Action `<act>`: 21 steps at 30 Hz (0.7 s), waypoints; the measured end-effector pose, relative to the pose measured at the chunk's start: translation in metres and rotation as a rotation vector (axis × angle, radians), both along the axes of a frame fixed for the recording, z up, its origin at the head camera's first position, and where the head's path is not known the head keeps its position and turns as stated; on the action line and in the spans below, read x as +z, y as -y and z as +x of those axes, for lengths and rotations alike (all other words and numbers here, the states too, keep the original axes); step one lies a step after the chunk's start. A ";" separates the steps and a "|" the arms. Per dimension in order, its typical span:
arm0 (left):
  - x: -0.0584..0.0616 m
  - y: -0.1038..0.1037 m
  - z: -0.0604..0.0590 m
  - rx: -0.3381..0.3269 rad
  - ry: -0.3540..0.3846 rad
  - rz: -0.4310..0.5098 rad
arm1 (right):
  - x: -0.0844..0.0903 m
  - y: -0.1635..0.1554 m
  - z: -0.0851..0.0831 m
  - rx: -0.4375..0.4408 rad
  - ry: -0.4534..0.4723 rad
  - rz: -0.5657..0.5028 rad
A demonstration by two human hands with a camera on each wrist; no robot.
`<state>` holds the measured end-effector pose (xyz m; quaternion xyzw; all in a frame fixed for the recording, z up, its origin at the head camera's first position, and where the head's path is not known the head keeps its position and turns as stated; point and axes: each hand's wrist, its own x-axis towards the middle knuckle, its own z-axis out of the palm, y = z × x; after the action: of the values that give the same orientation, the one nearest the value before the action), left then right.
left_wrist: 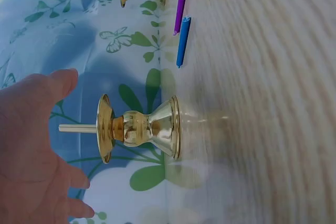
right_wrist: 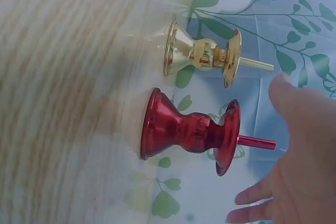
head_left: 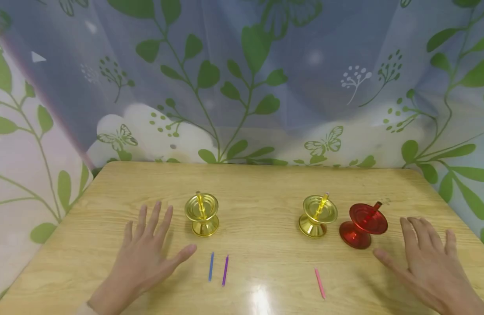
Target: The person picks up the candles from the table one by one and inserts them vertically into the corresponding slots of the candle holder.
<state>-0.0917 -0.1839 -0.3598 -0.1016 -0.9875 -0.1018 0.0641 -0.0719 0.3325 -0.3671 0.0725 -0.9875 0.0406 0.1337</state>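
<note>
Three small candle holders stand on the wooden table [head_left: 265,183]. The left gold holder [head_left: 202,214] [left_wrist: 139,128] has a yellow candle upright in it. A second gold holder [head_left: 317,215] [right_wrist: 202,54] stands right of the middle, and a red holder [head_left: 363,225] [right_wrist: 189,131] beside it carries a red candle. My left hand [head_left: 147,253] [left_wrist: 37,150] lies flat with fingers spread, just left of the left gold holder. My right hand [head_left: 427,258] [right_wrist: 294,171] lies flat and spread to the right of the red holder. Neither hand holds anything.
Loose thin candles lie near the table's front: a blue candle [head_left: 211,266] [left_wrist: 182,41] and a purple candle [head_left: 225,270] [left_wrist: 180,9] side by side, and a pink candle [head_left: 319,283] further right. A leaf-patterned curtain [head_left: 242,78] hangs behind the table.
</note>
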 end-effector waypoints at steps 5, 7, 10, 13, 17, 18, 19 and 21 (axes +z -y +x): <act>0.004 -0.003 -0.008 -0.065 -0.001 0.056 | 0.004 0.006 0.006 -0.031 -0.073 -0.069; 0.006 -0.005 -0.011 -0.088 0.006 0.071 | 0.005 0.008 0.008 -0.045 -0.054 -0.086; 0.008 -0.008 -0.019 -0.117 0.009 0.078 | 0.004 0.011 0.010 -0.025 -0.042 -0.081; 0.010 -0.009 -0.028 -0.150 0.027 0.071 | -0.001 0.017 0.011 0.038 -0.080 -0.062; 0.014 -0.005 -0.041 -0.222 0.066 0.038 | -0.010 0.030 0.010 0.121 -0.153 -0.032; 0.015 -0.003 -0.044 -0.238 0.080 0.031 | -0.011 0.033 0.009 0.134 -0.162 -0.031; 0.016 -0.001 -0.047 -0.255 0.093 0.024 | -0.012 0.037 0.008 0.142 -0.165 -0.029; 0.017 0.002 -0.053 -0.270 0.134 0.023 | -0.015 0.045 0.006 0.174 -0.189 -0.016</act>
<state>-0.1446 -0.1863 -0.3428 -0.2258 -0.9657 -0.1271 -0.0149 -0.0659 0.2879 -0.3817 0.1603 -0.9601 0.0531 0.2228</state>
